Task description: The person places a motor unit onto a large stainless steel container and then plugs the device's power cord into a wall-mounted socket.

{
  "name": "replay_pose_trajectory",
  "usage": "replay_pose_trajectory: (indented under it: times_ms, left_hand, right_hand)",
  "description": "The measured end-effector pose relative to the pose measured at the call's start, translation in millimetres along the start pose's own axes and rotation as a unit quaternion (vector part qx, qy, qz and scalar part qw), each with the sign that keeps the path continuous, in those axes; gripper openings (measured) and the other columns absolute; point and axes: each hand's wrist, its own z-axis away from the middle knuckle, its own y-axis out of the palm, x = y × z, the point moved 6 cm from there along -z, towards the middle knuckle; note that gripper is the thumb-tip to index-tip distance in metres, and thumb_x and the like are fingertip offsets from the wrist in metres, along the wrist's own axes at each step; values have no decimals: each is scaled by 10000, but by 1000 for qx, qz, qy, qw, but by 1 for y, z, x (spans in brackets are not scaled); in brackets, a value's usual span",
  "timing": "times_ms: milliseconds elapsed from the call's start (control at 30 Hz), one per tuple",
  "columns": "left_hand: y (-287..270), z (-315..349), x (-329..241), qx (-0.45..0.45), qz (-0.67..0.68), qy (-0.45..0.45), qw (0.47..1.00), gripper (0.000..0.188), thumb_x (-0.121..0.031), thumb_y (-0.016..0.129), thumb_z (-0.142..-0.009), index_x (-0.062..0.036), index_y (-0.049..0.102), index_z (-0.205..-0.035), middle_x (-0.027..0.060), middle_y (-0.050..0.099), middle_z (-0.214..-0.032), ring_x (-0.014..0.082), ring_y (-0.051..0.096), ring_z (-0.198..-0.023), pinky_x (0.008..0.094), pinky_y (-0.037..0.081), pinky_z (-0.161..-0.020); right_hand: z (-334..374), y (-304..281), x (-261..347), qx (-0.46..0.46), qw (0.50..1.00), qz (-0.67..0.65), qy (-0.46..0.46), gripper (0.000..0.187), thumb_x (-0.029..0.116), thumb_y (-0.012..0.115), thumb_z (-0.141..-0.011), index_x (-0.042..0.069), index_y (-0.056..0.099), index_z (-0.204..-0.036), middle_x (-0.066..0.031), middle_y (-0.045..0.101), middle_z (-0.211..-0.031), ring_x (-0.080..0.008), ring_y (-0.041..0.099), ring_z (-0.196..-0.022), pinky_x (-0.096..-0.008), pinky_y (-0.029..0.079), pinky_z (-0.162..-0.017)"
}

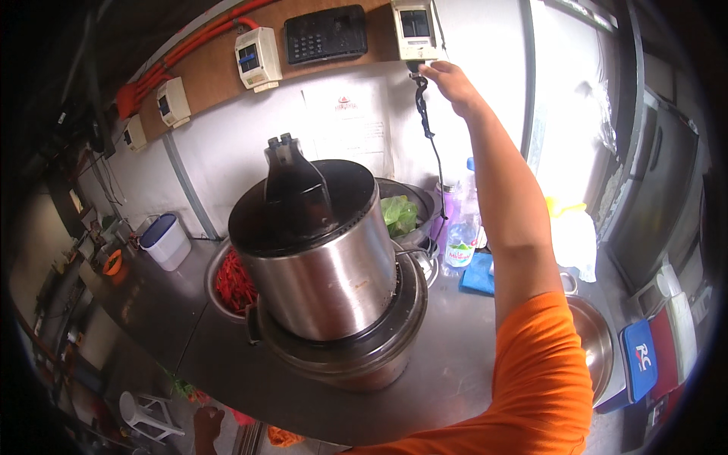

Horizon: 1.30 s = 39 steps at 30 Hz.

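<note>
My right arm reaches up to the wall, where my right hand (449, 82) is closed on a black plug (414, 68) at the underside of a white outlet box (415, 29). From the plug a knotted black cord (422, 110) hangs down behind the table. A large steel cooker-like pot (318, 280) with a black lid and raised black handle (292, 178) sits on a wider dark-rimmed vessel (341, 360). Low at the table's front edge is my left hand (206, 426), dark and small; its fingers are too unclear to read.
A bowl of cut red peppers (233, 282) stands left of the pot. Behind it are green leaves (400, 214) in a dark bowl, a clear bottle (459, 243) and a blue cloth (478, 274). A steel basin (590, 341) lies right; a white stool (148, 413) stands on the floor.
</note>
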Motion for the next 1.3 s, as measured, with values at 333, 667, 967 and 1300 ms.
replay_pose_trajectory:
  times_ms: [333, 667, 967, 1300]
  left_hand:
    - [75, 28, 86, 56, 52, -6, 997, 356, -391, 725, -850, -83, 725, -1029, 240, 703, -992, 352, 678, -915, 437, 522, -826]
    - [97, 93, 116, 74, 57, -77, 993, 326, -359, 713, -863, -76, 723, -1024, 232, 707, -976, 368, 674, -904, 437, 524, -809]
    - [110, 127, 116, 42, 74, -150, 985, 369, -389, 725, -847, -67, 725, -1026, 233, 708, -985, 391, 668, -936, 431, 525, -835]
    - [32, 65, 86, -253, 77, -1, 964, 171, -114, 592, -886, 22, 660, -966, 219, 654, -959, 367, 641, -868, 438, 502, -749]
  right_hand:
    - [6, -29, 98, -146, 930, 173, -290, 347, 195, 614, -909, 172, 638, -1255, -188, 620, -1159, -345, 621, -1026, -405, 505, -898]
    - [6, 9, 115, -188, 840, 429, -274, 440, 91, 559, -855, 196, 595, -1280, -125, 539, -1196, -348, 521, -1094, -434, 473, -931]
    - [54, -7, 112, -245, 849, 322, -339, 494, 91, 595, -863, 80, 499, -1347, -205, 468, -1314, -403, 486, -1194, -474, 435, -1012]
    - [202, -32, 230, -210, 876, 241, -362, 303, 250, 655, -933, 33, 628, -1143, -162, 635, -1130, -273, 649, -966, -333, 565, -726]
